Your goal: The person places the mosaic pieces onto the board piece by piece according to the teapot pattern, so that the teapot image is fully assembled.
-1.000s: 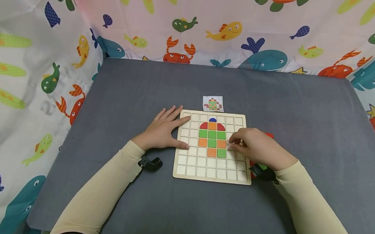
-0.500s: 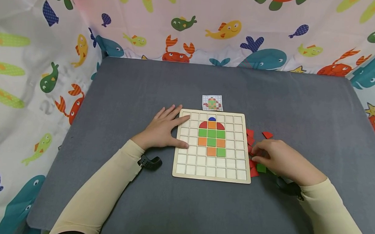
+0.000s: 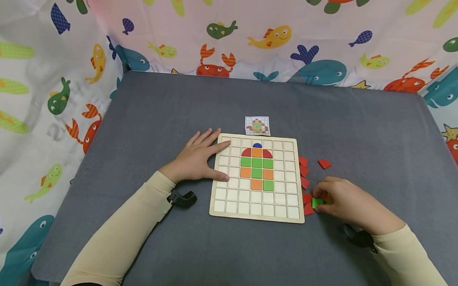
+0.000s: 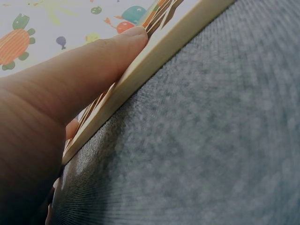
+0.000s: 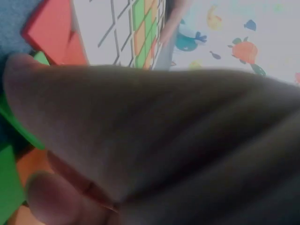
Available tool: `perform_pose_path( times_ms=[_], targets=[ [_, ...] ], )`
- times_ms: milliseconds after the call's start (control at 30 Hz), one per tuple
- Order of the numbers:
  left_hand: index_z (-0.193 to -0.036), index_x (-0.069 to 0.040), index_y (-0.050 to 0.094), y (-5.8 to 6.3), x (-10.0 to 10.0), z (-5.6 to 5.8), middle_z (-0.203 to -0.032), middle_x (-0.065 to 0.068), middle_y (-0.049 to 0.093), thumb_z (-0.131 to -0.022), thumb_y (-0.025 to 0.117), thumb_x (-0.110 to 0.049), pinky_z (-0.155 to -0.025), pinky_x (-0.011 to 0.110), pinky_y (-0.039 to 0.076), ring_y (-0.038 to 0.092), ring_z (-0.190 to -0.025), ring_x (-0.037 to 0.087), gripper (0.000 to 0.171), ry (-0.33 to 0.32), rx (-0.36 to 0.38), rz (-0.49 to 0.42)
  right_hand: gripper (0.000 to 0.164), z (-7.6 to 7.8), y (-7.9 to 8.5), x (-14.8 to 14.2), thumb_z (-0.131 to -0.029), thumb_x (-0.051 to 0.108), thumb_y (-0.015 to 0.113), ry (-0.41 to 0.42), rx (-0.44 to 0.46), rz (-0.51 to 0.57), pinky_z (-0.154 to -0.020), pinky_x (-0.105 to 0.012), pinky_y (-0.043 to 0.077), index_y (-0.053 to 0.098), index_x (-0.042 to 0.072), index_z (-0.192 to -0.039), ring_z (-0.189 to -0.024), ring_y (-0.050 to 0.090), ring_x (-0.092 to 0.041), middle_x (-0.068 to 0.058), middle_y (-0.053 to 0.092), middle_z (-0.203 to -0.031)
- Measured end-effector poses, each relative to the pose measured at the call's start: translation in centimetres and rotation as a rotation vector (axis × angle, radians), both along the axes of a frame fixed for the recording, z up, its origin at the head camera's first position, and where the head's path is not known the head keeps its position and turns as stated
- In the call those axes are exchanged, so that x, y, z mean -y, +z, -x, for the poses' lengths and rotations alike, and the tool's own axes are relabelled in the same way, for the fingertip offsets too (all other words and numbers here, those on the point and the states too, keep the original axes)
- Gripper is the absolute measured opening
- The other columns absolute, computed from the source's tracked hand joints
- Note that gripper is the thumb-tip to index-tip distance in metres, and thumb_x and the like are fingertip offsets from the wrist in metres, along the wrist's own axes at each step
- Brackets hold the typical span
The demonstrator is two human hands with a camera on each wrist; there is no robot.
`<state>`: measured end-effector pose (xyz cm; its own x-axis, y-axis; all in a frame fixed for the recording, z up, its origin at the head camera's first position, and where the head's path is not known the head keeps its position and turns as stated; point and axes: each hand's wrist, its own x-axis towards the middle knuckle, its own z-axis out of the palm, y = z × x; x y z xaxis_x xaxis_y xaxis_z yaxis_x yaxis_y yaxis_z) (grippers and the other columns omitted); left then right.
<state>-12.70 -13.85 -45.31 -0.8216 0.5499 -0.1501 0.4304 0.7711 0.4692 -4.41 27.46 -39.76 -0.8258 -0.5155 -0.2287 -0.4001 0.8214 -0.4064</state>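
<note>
My left hand (image 3: 198, 158) lies spread over the left edge of a wooden grid board (image 3: 256, 217). Its thumb (image 4: 108, 56) reaches over the rim in the left wrist view. On the board, a figure of coloured tiles has a blue half-round (image 3: 257, 145) on top, red rounded pieces, and green (image 3: 256, 162) and orange (image 3: 256, 184) squares. My right hand (image 3: 350, 202) is beyond the right edge, curled low over the loose tiles. Thumb and forefinger pinch a green tile (image 3: 316, 203); the right wrist view shows green on both sides of the thumb. An orange tile (image 5: 33, 161) lies beneath the fingers.
A small printed pattern card (image 3: 257, 126) lies just behind the board. Several red tiles (image 3: 304, 182) line the board's right side, and one more red piece (image 3: 324, 164) lies apart farther back. Grey cloth (image 3: 172, 250) covers the table; a sea-animal curtain (image 3: 252, 17) hangs behind.
My right hand has moved from over the board to the loose tiles on the right, then down onto the green tile. The left hand stays on the board.
</note>
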Motion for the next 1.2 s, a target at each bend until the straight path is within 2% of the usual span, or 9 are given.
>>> perform_pose_path(
  times_ms=[267, 467, 667, 833, 1200],
  targets=[
    [-0.167, -0.036, 0.028, 0.0, 0.0, -0.1, -0.178, 0.001, 0.003, -0.078, 0.071, -0.084, -0.130, 0.050, -0.008, -0.005, -0.164, 0.023, 0.111, 0.001, 0.001, 0.003, 0.019, 0.8, 1.6, 0.7, -0.084, 0.010, 0.087, -0.057, 0.113, 0.036, -0.058, -0.026, 0.048, 0.070, 0.019, -0.082, -0.063, 0.054, -0.006, 0.010, 0.064, -0.074],
    [-0.167, -0.036, 0.028, -0.1, 0.1, -0.1, -0.178, 0.001, 0.003, -0.078, 0.072, -0.083, -0.130, 0.050, -0.008, -0.005, -0.164, 0.024, 0.110, -0.003, -0.003, -0.007, 0.016, 1.9, 2.8, 2.5, -0.087, 0.009, 0.084, -0.073, 0.128, 0.038, -0.057, -0.027, 0.048, 0.070, 0.017, -0.084, -0.061, 0.055, -0.011, 0.006, 0.065, -0.076],
    [-0.167, -0.037, 0.027, -0.2, 0.1, -0.1, -0.178, 0.000, 0.002, -0.077, 0.072, -0.084, -0.130, 0.050, -0.008, -0.005, -0.164, 0.023, 0.111, -0.003, -0.006, -0.004, 0.018, 2.9, 3.0, 5.1, -0.087, 0.008, 0.084, 0.010, 0.042, 0.060, -0.056, -0.026, 0.045, 0.070, 0.018, -0.084, -0.060, 0.051, -0.008, 0.009, 0.060, -0.072],
    [-0.167, -0.037, 0.027, -0.2, 0.0, 0.0, -0.178, 0.000, 0.002, -0.077, 0.071, -0.084, -0.130, 0.049, -0.008, -0.005, -0.164, 0.023, 0.111, -0.005, -0.006, -0.008, 0.020, 3.4, 2.5, 7.1, -0.088, 0.010, 0.085, 0.084, -0.009, 0.071, -0.060, -0.027, 0.043, 0.069, 0.021, -0.082, -0.067, 0.050, -0.008, 0.012, 0.061, -0.077],
    [-0.168, -0.036, 0.027, 0.0, 0.2, -0.1, -0.178, 0.002, 0.002, -0.079, 0.072, -0.082, -0.130, 0.050, -0.008, -0.005, -0.164, 0.023, 0.110, -0.008, -0.012, -0.003, 0.019, 4.4, 1.3, 11.0, -0.091, 0.008, 0.080, 0.168, -0.013, 0.108, -0.060, -0.027, 0.046, 0.070, 0.021, -0.081, -0.068, 0.051, -0.008, 0.012, 0.062, -0.077]
  ],
)
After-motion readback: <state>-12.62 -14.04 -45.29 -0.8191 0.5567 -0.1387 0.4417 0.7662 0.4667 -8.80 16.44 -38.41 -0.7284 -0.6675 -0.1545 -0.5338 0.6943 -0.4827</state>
